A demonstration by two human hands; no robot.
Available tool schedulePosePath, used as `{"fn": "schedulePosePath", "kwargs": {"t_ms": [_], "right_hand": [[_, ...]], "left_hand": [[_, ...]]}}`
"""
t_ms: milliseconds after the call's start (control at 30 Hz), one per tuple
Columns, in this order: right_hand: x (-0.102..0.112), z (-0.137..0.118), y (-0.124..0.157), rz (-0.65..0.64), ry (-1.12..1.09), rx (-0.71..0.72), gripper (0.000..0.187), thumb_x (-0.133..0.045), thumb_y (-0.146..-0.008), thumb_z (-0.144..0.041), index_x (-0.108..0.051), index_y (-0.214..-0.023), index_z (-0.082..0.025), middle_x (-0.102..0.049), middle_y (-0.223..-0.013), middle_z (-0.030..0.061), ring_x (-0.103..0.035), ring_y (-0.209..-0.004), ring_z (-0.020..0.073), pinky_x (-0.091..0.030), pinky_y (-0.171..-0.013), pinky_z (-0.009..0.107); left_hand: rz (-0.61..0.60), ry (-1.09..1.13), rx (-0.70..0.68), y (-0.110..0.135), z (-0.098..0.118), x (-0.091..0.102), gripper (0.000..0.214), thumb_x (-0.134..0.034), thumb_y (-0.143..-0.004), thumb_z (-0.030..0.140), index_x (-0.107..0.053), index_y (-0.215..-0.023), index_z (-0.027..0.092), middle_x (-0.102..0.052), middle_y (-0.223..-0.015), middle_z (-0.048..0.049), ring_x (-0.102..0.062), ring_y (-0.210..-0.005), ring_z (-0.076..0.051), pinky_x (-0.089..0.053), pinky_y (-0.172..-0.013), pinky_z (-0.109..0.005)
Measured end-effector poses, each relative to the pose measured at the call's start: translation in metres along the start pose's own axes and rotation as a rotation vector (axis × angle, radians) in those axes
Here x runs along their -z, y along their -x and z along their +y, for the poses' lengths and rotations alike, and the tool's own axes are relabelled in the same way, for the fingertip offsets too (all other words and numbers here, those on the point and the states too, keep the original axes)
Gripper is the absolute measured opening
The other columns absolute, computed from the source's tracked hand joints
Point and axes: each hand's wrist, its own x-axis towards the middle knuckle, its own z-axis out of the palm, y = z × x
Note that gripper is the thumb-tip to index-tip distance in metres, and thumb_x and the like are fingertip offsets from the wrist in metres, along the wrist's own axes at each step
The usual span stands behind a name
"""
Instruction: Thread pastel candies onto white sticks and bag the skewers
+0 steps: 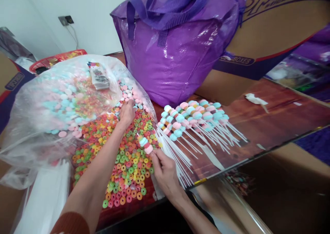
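Above loose rings [123, 165], the right hand [165, 170] pinches a part-filled stick [146, 144]; whether the left hand [127, 113], at loose sweets [128, 91], grips one I cannot tell. Many filled sticks [190, 115] look done on the desk [283, 113].

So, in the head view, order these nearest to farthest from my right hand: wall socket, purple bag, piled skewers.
1. Piled skewers: ahead and right of your right hand.
2. Purple bag: behind them.
3. Wall socket: far back left.
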Motion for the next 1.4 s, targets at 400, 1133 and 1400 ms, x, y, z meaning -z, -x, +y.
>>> {"fn": "schedulePosePath", "kwargs": {"t_ms": [400, 1133, 1400], "right_hand": [[-0.001, 0.001, 0.001, 0.02, 0.002, 0.003, 0.027, -0.043, -0.099, -0.025, -0.058, -0.078, -0.017, -0.046, -0.064, -0.0037, -0.042, -0.058, 0.0098, -0.032, -0.055, 0.022], [-0.002, -0.005, 0.011, -0.056, 0.076, 0.056, 0.026, -0.045, -0.098, -0.028, -0.061, -0.08, -0.018, -0.053, -0.068, -0.0022, -0.048, -0.062, 0.0116, -0.036, -0.06, 0.022], [-0.004, -0.01, 0.011, -0.082, 0.148, 0.087, 0.027, -0.044, -0.098, -0.028, -0.061, -0.079, -0.019, -0.052, -0.063, -0.0029, -0.047, -0.058, 0.0117, -0.036, -0.059, 0.022]], "left_hand": [[0.027, -0.113, -0.022, 0.017, 0.011, -0.001, 0.029, -0.054, -0.087, 0.014, -0.06, -0.115, 0.016, -0.063, -0.118, -0.0193, -0.058, -0.113, -0.034, -0.048, -0.091, -0.044], [0.087, 1.293, 0.374, 0.158, -0.004, 0.026, 0.04, -0.085, -0.061, 0.044, -0.077, -0.09, 0.017, -0.073, -0.077, 0.0, -0.058, -0.062, -0.009, -0.048, -0.061, -0.021], [0.043, 1.393, 0.369, 0.172, -0.013, 0.025, 0.044, -0.082, -0.067, 0.046, -0.078, -0.101, 0.019, -0.077, -0.098, -0.0045, -0.067, -0.097, -0.019, -0.049, -0.096, -0.033]]}}
